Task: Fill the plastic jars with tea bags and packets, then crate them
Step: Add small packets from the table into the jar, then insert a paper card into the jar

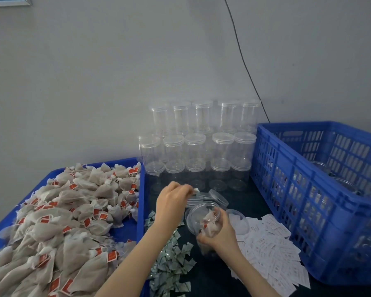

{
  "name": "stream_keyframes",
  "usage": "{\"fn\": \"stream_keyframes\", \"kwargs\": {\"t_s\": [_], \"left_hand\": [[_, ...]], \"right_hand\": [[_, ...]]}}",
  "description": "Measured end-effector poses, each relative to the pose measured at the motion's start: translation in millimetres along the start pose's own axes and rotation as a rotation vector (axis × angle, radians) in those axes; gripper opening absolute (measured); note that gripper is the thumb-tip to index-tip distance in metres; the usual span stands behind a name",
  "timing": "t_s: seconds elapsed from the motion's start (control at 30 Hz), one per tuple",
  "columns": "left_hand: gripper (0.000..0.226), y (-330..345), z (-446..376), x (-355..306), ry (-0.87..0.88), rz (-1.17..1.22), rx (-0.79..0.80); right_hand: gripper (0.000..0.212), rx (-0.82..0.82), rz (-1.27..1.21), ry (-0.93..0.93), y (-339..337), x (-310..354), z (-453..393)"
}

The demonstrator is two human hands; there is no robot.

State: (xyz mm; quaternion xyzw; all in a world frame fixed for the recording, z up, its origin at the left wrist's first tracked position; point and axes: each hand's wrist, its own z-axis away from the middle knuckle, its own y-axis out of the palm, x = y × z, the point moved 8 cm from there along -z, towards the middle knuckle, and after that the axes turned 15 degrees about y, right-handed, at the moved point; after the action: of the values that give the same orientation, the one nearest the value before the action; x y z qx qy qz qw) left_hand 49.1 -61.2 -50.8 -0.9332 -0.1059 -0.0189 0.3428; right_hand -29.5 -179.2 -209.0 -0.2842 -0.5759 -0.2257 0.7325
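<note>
While the right hand [217,229] grips an open jar [204,219] tilted toward the person, a few tea bags already inside it, the left hand [172,200] hovers just above and left of its mouth, pinching something small and white that is too blurred to name. Left of that hand a blue tray [140,211] holds a heap of tea bags [58,213]. Below it lie silvery packets [171,260]; white slips [270,251] spread right of the jar, beside a blue crate [308,189]. Beyond both hands, empty lidded jars [199,146] stand stacked on the tabletop [212,279].
</note>
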Motion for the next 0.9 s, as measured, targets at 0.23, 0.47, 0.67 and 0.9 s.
{"fn": "stream_keyframes", "kwargs": {"t_s": [0.23,0.47,0.67,0.9], "left_hand": [[0.023,79,27,-16,0.134,0.164,0.868],[0.018,69,25,-9,-0.027,0.389,0.532],[0.020,71,13,6,-0.380,0.300,0.470],[0.029,147,15,-93,-0.024,0.260,1.044]], "right_hand": [[0.109,0.001,0.079,-0.028,8,-10,13],[0.094,-0.035,0.016,-0.047,-8,-9,22],[0.088,-0.116,-0.083,-0.091,-58,12,17],[0.096,-0.282,0.001,-0.156,-113,42,11]]}}
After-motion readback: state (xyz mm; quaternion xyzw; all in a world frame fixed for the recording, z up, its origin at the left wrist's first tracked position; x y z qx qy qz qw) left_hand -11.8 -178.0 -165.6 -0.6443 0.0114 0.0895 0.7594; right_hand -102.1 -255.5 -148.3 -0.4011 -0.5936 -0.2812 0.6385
